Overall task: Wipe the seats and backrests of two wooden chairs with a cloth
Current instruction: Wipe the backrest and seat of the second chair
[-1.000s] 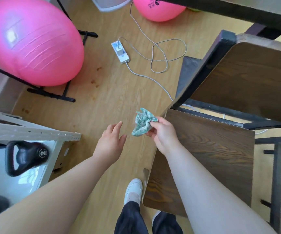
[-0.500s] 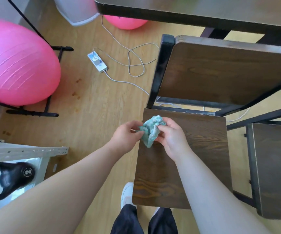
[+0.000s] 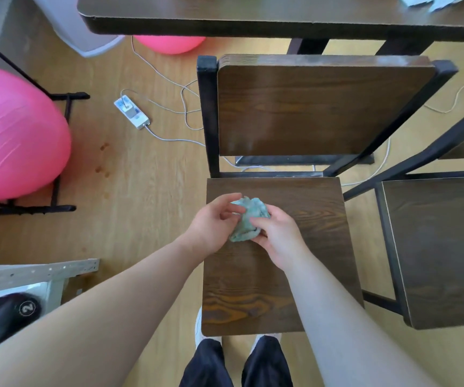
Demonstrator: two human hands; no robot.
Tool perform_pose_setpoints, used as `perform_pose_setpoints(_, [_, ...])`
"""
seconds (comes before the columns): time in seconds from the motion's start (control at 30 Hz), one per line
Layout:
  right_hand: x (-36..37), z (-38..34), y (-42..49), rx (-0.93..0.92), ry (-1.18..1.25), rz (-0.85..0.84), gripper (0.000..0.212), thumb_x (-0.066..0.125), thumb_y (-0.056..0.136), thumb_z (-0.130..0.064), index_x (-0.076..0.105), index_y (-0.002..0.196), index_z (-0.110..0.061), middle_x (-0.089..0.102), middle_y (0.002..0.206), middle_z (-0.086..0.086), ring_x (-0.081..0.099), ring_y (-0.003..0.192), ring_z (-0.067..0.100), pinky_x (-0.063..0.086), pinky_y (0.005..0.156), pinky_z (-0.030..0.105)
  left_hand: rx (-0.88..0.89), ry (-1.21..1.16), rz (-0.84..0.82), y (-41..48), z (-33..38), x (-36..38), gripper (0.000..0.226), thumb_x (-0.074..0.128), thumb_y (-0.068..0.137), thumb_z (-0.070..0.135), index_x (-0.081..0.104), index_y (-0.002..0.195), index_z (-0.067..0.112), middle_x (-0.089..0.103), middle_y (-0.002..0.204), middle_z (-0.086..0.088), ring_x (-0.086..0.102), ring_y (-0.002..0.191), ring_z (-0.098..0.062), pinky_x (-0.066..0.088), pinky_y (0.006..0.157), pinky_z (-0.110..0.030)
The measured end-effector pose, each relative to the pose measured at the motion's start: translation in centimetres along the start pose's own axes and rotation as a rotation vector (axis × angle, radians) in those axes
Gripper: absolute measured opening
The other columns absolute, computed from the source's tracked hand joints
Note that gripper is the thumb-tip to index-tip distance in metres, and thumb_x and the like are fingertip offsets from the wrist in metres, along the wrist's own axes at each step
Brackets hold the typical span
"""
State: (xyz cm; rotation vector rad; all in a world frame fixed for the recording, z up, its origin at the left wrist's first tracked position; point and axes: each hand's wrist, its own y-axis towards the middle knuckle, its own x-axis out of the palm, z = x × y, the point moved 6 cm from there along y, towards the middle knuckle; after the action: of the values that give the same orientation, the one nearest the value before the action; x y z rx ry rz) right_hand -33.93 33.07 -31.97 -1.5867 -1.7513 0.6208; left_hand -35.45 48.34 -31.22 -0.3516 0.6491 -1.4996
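Observation:
A dark wooden chair stands right in front of me, its seat [image 3: 317,219] below my hands and its backrest [image 3: 309,107] beyond, in a black metal frame. A crumpled teal cloth [image 3: 249,219] hangs just above the seat's far left part. My right hand [image 3: 276,236] grips the cloth from the right. My left hand [image 3: 214,222] holds its left side with the fingertips. The seat of a second wooden chair [image 3: 443,247] shows at the right edge.
A dark table [image 3: 253,15] runs across the top, behind the chair. A large pink ball [image 3: 10,135] on a black stand sits at the left. A white power strip [image 3: 131,111] with loose cables lies on the wooden floor. A black kettlebell [image 3: 1,314] is at the bottom left.
My view has swung right, bringing the chair to the centre. My left hand, which was apart from the cloth, has come across and taken hold of it. Both hands now sit over the seat.

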Motion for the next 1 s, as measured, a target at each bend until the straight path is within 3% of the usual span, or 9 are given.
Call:
perform_pose_setpoints(0.13, [-1.3, -0.8, -0.4, 0.049, 0.266, -0.088, 0.035, 0.06, 0.092, 0.001, 0.06, 0.124, -0.014, 0.069, 0.118, 0.01, 0.07, 0.105, 0.025, 0.057, 0.089, 0.044, -0.104, 0.045, 0.079, 0.4, -0.5, -0.1, 0.042, 0.06, 0.099, 0.022, 0.053, 0.139, 0.03, 0.061, 0.121, 0.01, 0.061, 0.113, -0.011, 0.054, 0.094, -0.028])
perform_pose_setpoints(0.2, [-1.7, -1.2, -0.5, 0.064, 0.333, -0.126, 0.037, 0.059, 0.093, 0.001, 0.06, 0.127, -0.014, 0.069, 0.12, 0.011, 0.068, 0.109, 0.027, 0.055, 0.094, 0.046, -0.232, -0.071, 0.013, 0.5, -1.2, 0.5, 0.043, 0.06, 0.099, 0.033, 0.053, 0.14, 0.025, 0.065, 0.121, 0.006, 0.065, 0.11, -0.012, 0.057, 0.095, -0.034])
perform_pose_setpoints(0.3, [-2.2, -1.9, -0.6, 0.046, 0.321, -0.168, 0.039, 0.06, 0.092, 0.001, 0.059, 0.128, -0.014, 0.068, 0.122, 0.012, 0.066, 0.113, 0.028, 0.052, 0.098, 0.048, -0.309, -0.268, -0.152, 0.3, -1.1, 2.1, 0.036, 0.054, 0.103, 0.035, 0.06, 0.134, 0.018, 0.075, 0.114, -0.002, 0.072, 0.104, -0.016, 0.06, 0.093, -0.038])
perform_pose_setpoints(0.43, [-2.6, -2.4, -0.6, 0.025, 0.239, -0.181, 0.038, 0.06, 0.092, 0.001, 0.059, 0.128, -0.012, 0.068, 0.122, 0.013, 0.066, 0.113, 0.029, 0.052, 0.097, 0.048, -0.288, -0.414, -0.206, 0.2, 0.3, 2.9, 0.026, 0.051, 0.105, 0.032, 0.065, 0.121, 0.017, 0.076, 0.113, -0.008, 0.073, 0.105, -0.021, 0.059, 0.093, -0.039])
perform_pose_setpoints(0.57, [-2.9, -3.0, -0.5, 0.001, 0.121, -0.178, 0.035, 0.06, 0.092, 0.0, 0.06, 0.126, -0.01, 0.07, 0.118, 0.013, 0.068, 0.109, 0.029, 0.054, 0.093, 0.048, -0.252, -0.423, -0.216, 0.5, 0.8, 2.9, 0.025, 0.053, 0.104, 0.028, 0.066, 0.122, 0.015, 0.075, 0.113, -0.011, 0.073, 0.106, -0.025, 0.059, 0.093, -0.041])
perform_pose_setpoints(0.67, [-3.3, -3.2, -0.3, -0.031, -0.11, -0.125, 0.029, 0.062, 0.093, -0.004, 0.062, 0.12, -0.011, 0.073, 0.11, 0.008, 0.071, 0.101, 0.024, 0.057, 0.089, 0.047, -0.244, -0.393, -0.199, 0.7, 0.8, 2.5, 0.02, 0.058, 0.101, 0.017, 0.066, 0.12, 0.013, 0.075, 0.111, -0.014, 0.074, 0.102, -0.026, 0.059, 0.092, -0.042])
perform_pose_setpoints(0.73, [-3.7, -3.2, 0.0, -0.054, -0.284, -0.079, 0.024, 0.064, 0.092, -0.009, 0.064, 0.116, -0.014, 0.074, 0.107, 0.003, 0.073, 0.095, 0.018, 0.059, 0.086, 0.044, -0.265, -0.359, -0.167, 0.8, 0.7, 2.2, 0.018, 0.061, 0.1, 0.012, 0.066, 0.117, 0.014, 0.075, 0.109, -0.014, 0.076, 0.098, -0.025, 0.061, 0.087, -0.04])
perform_pose_setpoints(0.87, [-4.1, -3.4, 0.2, -0.141, -0.406, -0.053, 0.027, 0.064, 0.093, -0.009, 0.066, 0.116, -0.022, 0.073, 0.108, -0.004, 0.071, 0.097, 0.011, 0.06, 0.083, 0.039, -0.326, -0.363, -0.097, 1.0, 0.2, 1.8, 0.018, 0.061, 0.099, 0.007, 0.067, 0.115, 0.012, 0.074, 0.109, -0.015, 0.076, 0.095, -0.024, 0.063, 0.068, -0.029])
perform_pose_setpoints(1.0, [-4.1, -3.9, 0.0, -0.3, -0.727, -0.045, 0.035, 0.06, 0.096, -0.015, 0.064, 0.127, -0.029, 0.065, 0.119, -0.018, 0.06, 0.111, 0.003, 0.052, 0.097, 0.032, -0.347, -0.447, -0.076, 1.2, -0.1, 1.9, 0.019, 0.059, 0.099, 0.004, 0.066, 0.116, 0.009, 0.074, 0.111, -0.017, 0.075, 0.098, -0.025, 0.063, 0.07, -0.028])
